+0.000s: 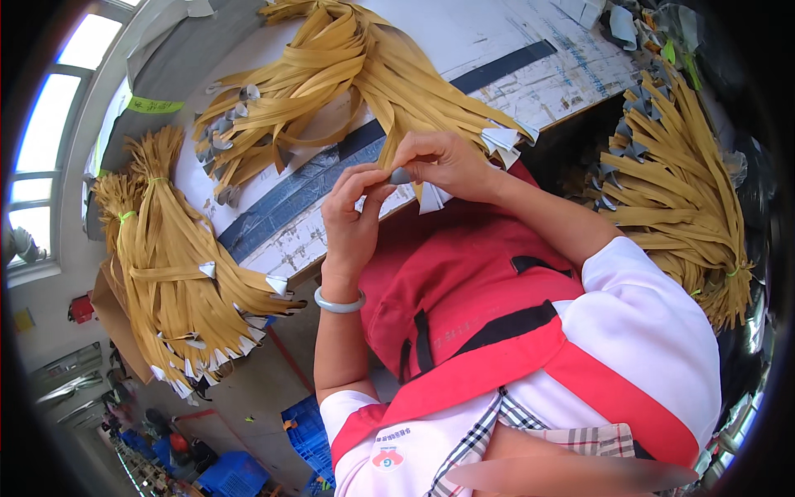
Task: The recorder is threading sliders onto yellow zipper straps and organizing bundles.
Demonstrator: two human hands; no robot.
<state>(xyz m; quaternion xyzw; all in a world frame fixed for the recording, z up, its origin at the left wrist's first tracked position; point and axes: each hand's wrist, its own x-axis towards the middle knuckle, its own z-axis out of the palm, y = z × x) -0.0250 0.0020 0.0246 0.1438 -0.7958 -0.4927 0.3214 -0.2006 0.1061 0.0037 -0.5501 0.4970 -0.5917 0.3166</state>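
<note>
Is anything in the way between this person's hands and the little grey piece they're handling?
Nothing visible: the fingers of the left hand and right hand are right at the grey piece, with no other object showing between.

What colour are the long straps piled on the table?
The straps are golden tan, seen best in the head view.

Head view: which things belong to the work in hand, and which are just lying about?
Likely part of the work:
- small grey piece, at the fingers of the left hand and right hand
- yellow straps on the table
- matching strap bundles at left and right

Apparently just lying about:
- blue crates on the floor
- cardboard box
</note>
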